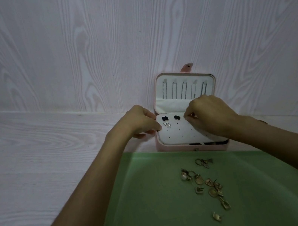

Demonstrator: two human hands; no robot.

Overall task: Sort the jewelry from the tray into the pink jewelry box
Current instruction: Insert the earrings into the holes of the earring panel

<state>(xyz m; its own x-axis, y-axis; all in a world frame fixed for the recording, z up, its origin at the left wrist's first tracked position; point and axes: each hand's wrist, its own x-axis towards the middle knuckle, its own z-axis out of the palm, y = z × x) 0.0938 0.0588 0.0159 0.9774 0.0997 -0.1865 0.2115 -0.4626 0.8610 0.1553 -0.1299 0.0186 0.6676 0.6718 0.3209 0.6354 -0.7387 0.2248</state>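
My left hand (141,122) steadies the left edge of the white earring panel (179,132) in the open pink jewelry box (194,147), fingers curled against it. My right hand (207,115) pinches together on something tiny at the panel's far right (too small to name, likely a stud). To seat it well, I should line the post over a free hole and press straight down, keeping the panel flat. More jewelry (210,185) waits on the green tray (150,202), near me.
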